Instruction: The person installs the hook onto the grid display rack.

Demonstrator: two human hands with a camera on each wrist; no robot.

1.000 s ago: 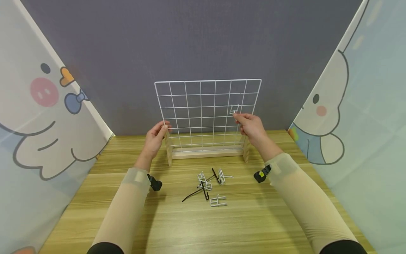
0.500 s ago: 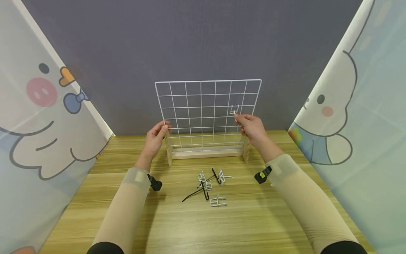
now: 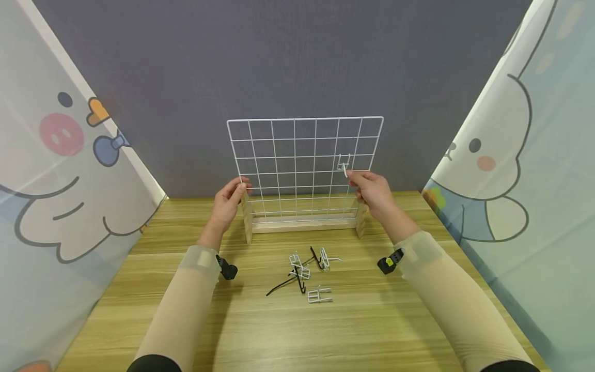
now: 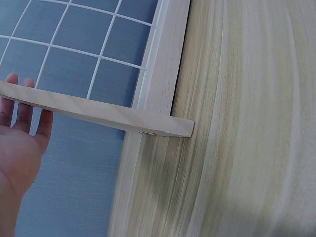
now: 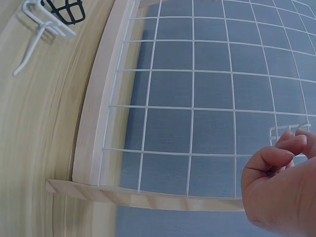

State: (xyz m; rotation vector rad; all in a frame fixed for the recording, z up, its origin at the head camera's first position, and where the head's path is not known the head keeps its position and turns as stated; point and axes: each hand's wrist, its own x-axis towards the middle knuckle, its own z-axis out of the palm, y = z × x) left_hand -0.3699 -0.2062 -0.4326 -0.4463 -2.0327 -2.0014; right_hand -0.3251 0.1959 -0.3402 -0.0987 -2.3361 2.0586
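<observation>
A white wire grid panel (image 3: 304, 119) stands upright in a wooden stand (image 3: 304, 226). My left hand (image 3: 225, 204) grips its left edge at the wooden side post (image 4: 98, 109), thumb in front and fingers behind. Toward the right of the grid hangs a white wire double-prong-backed hook (image 3: 343, 166), its lower prong pointing out toward me. My right hand (image 3: 374, 192) has its fingers curled, with thumb and forefinger right at that prong's tip; I cannot tell whether they still pinch it. The right wrist view shows the hook (image 5: 272, 133) partly hidden behind the fingers.
On the wooden table in front of the stand lie several loose hooks: a black hook (image 3: 281, 284), a white hook (image 3: 324, 260) and a white two-pronged hook (image 3: 309, 296) among them. A grey wall (image 3: 302, 62) rises behind, with cartoon-printed cloths at both sides.
My right hand has slid a little to the right and down along the hook, uncovering more of its prong. The hook's lower part sits slightly lower. My left hand has not moved.
</observation>
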